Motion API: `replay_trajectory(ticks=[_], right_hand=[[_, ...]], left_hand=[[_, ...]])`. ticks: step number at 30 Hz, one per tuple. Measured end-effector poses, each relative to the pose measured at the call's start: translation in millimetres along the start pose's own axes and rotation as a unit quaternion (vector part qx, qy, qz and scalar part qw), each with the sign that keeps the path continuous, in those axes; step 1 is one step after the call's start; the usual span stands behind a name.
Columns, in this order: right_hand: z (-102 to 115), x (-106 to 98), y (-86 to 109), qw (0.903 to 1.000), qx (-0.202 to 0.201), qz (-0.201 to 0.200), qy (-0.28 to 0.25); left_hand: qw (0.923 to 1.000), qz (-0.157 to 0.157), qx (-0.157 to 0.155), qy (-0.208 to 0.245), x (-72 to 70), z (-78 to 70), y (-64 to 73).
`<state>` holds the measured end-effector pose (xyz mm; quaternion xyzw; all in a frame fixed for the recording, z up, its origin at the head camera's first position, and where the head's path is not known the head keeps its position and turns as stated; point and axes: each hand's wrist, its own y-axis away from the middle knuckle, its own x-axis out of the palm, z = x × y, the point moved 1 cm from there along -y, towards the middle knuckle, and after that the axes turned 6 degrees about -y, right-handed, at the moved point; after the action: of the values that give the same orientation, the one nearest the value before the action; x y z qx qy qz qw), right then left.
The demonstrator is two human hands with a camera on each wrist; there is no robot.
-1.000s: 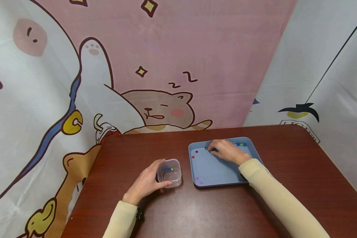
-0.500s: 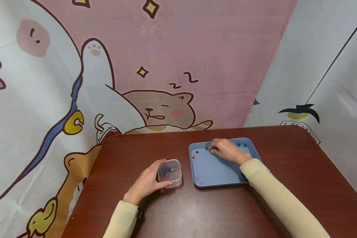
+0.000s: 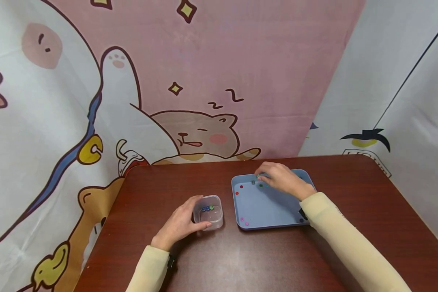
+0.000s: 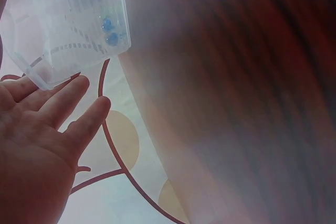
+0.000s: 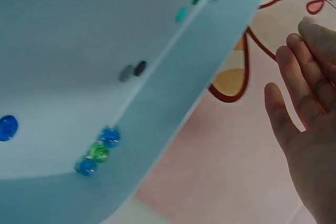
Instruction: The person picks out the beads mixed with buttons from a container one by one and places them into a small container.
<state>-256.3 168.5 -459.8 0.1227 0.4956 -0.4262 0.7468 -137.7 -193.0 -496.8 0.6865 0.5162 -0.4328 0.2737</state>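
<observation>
My left hand (image 3: 180, 223) holds a clear plastic box (image 3: 215, 221) by its sides, thumb at the near side. Inside lie blue marbles (image 3: 205, 209) and a green marble (image 3: 211, 207). Over the far rim of the light blue tray (image 3: 270, 207), my right hand (image 3: 282, 178) pinches a small green marble (image 5: 301, 26), mostly hidden by the fingertips. Below it in the tray sit a clear marble (image 3: 253, 182) and a dark green bead (image 3: 260, 185). The right wrist view shows a blue marble (image 5: 110, 137) beside a green one along the tray wall.
Red beads (image 3: 241, 186) lie at the tray's left side, pink beads (image 3: 242, 219) at its near left corner. A dark bead (image 3: 301, 220) is near the right sleeve. The brown table (image 3: 190, 178) meets a printed cloth (image 3: 277, 81) at the back.
My right hand has lifted from the tray floor with the small green marble between its fingers, uncovering beads beneath. The left hand and the box have stayed in place.
</observation>
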Motion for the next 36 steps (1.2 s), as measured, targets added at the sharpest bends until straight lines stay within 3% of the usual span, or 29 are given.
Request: replay_trajectory(ticks=[7, 20, 36], right_hand=[[15.9, -12.5, 3.1, 0.9990, -0.030, -0.034, 0.002], [47.4, -19.5, 15.7, 0.9957, -0.044, -0.077, -0.027], [85.5, 4.1, 20.2, 0.9815, -0.113, -0.131, -0.082]], left_hand=[[1.0000, -0.001, -0.001, 0.002, -0.6, 0.4, 0.7], [1.0000, -0.003, 0.004, -0.001, 0.5, 0.8, 0.6], [0.9999, -0.008, 0.009, -0.001, 0.9, 1.1, 0.3]])
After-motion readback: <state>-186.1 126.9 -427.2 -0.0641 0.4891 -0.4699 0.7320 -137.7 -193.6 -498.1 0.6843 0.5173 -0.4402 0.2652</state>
